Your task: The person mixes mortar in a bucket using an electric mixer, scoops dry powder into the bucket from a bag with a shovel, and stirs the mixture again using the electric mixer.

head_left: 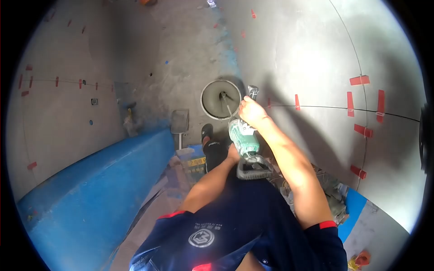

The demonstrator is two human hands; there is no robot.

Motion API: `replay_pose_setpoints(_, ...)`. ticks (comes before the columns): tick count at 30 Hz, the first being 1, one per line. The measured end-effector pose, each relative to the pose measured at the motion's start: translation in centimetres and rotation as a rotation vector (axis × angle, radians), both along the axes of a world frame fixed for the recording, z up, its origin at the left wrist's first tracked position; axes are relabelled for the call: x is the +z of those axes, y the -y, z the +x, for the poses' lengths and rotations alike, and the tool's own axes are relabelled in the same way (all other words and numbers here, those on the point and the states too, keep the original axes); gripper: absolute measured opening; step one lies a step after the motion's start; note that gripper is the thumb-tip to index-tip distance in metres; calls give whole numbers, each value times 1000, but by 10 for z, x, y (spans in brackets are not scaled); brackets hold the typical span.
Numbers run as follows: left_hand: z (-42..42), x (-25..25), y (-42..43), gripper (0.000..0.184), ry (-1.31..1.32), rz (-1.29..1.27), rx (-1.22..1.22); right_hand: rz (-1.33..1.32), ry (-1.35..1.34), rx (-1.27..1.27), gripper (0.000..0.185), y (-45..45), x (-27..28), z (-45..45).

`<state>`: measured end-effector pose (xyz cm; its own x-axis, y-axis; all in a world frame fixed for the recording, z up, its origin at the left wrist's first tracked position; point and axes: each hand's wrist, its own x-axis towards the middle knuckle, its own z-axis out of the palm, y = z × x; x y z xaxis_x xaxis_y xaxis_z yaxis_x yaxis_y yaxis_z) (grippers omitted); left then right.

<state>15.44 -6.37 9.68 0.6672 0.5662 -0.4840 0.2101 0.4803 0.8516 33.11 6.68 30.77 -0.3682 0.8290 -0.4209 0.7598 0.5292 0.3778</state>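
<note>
A green and grey handheld paddle mixer (pixel 246 141) is tilted in front of my body, its black loop handle (pixel 254 174) close to my shirt. My right hand (pixel 252 111) is closed round the front side handle, whose dark end (pixel 253 91) sticks out past the fist. Against the mixer's left side is my left hand (pixel 233 152), gripping it, with most of its fingers hidden behind the tool. The mixer's shaft (pixel 228 107) runs down into a round bucket (pixel 203 103) holding a grey mix (pixel 214 97). The paddle end is sunk in the mix.
Grey-tiled walls with red levelling clips (pixel 359 80) rise on both sides. A blue-covered ledge (pixel 99 180) lies at left. A grey pan-shaped tool (pixel 180 121) stands left of the bucket, near my shoe (pixel 207 131). Crumpled debris (pixel 332 196) lies at lower right.
</note>
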Motion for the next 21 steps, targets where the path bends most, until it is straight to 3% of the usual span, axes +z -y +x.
replay_pose_setpoints(2,-1,-6,1,47,-39,-45,-17,7,-24,-11,14,1,-1,4)
replay_pose_setpoints(3,-2,-7,-3,46,-142,92,-166,13,-43,-21,13,3,0,8)
replay_pose_setpoints(5,-6,-16,-4,39,-337,9,-87,-42,-106,-133,12,4,11,18)
replay_pose_setpoints(6,-5,-2,-7,37,-446,241,-130,-5,-130,-167,12,8,8,25)
replay_pose_setpoints(7,-5,83,-43,39,-488,306,-180,35,-160,-202,11,12,4,32)
replay_pose_setpoints(11,-2,129,-75,45,-610,302,-263,114,-309,-294,9,24,-9,54)
replay_pose_setpoints(21,3,74,-128,32,-849,327,-637,139,-442,-533,8,39,-90,60)
